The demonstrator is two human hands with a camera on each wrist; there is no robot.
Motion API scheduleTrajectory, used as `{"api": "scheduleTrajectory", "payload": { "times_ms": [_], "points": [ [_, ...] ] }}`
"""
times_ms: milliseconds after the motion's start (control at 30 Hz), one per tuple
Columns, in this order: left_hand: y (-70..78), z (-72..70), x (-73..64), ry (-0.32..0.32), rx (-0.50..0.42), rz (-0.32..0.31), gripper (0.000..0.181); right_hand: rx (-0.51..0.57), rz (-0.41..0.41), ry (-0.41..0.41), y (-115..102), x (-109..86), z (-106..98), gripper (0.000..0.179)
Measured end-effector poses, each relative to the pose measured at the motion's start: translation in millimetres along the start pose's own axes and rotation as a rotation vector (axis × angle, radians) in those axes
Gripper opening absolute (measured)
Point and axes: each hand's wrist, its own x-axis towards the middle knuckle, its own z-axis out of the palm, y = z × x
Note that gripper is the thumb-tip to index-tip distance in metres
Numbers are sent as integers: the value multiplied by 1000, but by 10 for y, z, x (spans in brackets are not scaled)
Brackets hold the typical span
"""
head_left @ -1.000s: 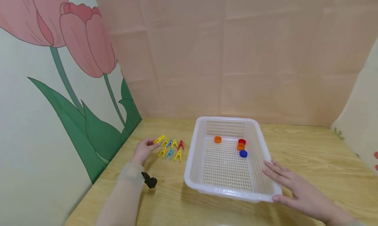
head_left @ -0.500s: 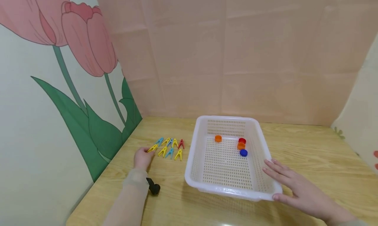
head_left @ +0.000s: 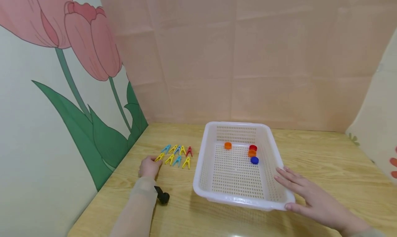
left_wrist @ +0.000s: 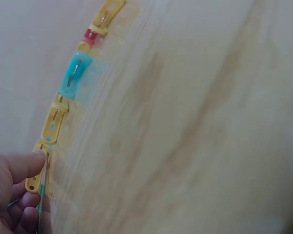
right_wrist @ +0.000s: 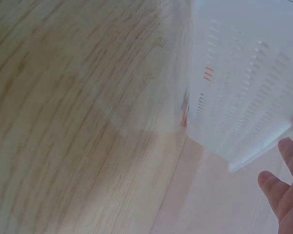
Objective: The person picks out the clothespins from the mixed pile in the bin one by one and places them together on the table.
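Note:
My left hand (head_left: 149, 167) pinches a yellow clothespin (head_left: 159, 156) at the left end of the front row of clothespins. In the left wrist view the thumb lies on that clothespin, with the other fingers curled beneath. Beside it stand more yellow and blue clothespins, and a red clothespin (head_left: 189, 151) ends the back row. A blue clothespin (head_left: 165, 148) begins that back row. My right hand (head_left: 313, 199) rests with extended fingers on the right rim of a white plastic basket (head_left: 238, 203); the right wrist view shows its fingertips by the rim.
Inside the basket lie an orange cap (head_left: 227, 145) at the left, and at the right a red cap (head_left: 253, 147), another orange cap and a blue cap (head_left: 254, 160). A wooden table (head_left: 173, 209) carries everything, with a tulip-patterned wall at the left and a pink backdrop behind.
My left hand has brought the yellow clothespin nearer, to the left end of the front row. The blue clothespin behind it has come into sight. The right hand stays on the basket.

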Motion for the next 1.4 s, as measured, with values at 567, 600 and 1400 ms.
{"api": "scheduleTrajectory", "payload": {
  "times_ms": [567,600,1400],
  "points": [
    [27,-167,-47,-76,-233,18,59,20,-16,31,-15,34,-15,81],
    [49,-181,-59,-73,-234,32,59,23,-10,23,-13,35,-18,80],
    [379,-344,-316,-4,-447,185,40,32,26,5,-17,5,5,81]
  ]
}}
